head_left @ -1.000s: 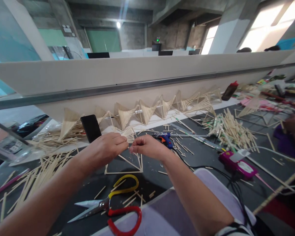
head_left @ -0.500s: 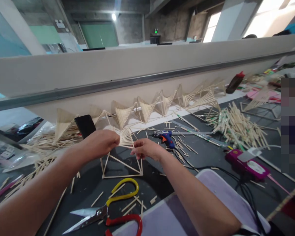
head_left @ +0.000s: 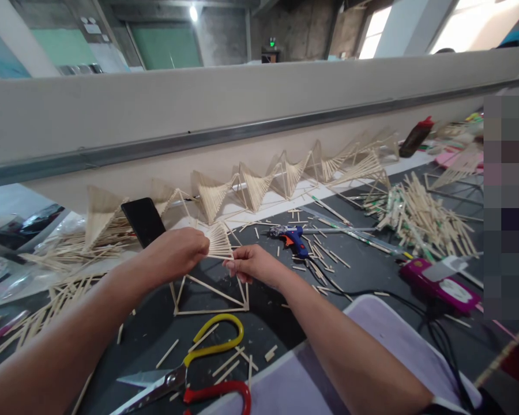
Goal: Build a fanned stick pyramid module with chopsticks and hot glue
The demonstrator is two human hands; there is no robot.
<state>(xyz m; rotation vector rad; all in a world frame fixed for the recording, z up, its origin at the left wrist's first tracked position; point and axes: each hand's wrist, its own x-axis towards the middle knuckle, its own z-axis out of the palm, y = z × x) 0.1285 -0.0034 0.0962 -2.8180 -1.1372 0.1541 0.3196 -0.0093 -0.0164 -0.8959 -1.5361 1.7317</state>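
A small frame of thin wooden sticks [head_left: 211, 312] stands on the dark table, with a twisted fan of sticks [head_left: 219, 239] at its top. My left hand [head_left: 184, 248] is closed at the fan's left edge, gripping the left end of a wooden stick [head_left: 219, 257] that crosses its near side. At that stick's right end, my right hand [head_left: 253, 265] pinches with thumb and forefinger. My left fingertips are partly hidden. Nearer to me lie open scissors [head_left: 179, 369] with one yellow and one red handle.
A blue glue gun [head_left: 294, 239] lies right of my hands, its cord trailing toward a magenta power strip [head_left: 441, 285]. Behind stand several finished twisted stick frames [head_left: 255, 187]. A black phone [head_left: 143, 222] leans behind my left hand. Loose sticks [head_left: 424, 219] are heaped at right.
My right fingers, loosely curled beside the frame before, now pinch the stick's right end. The left hand keeps its grip. The whole view has shifted slightly.
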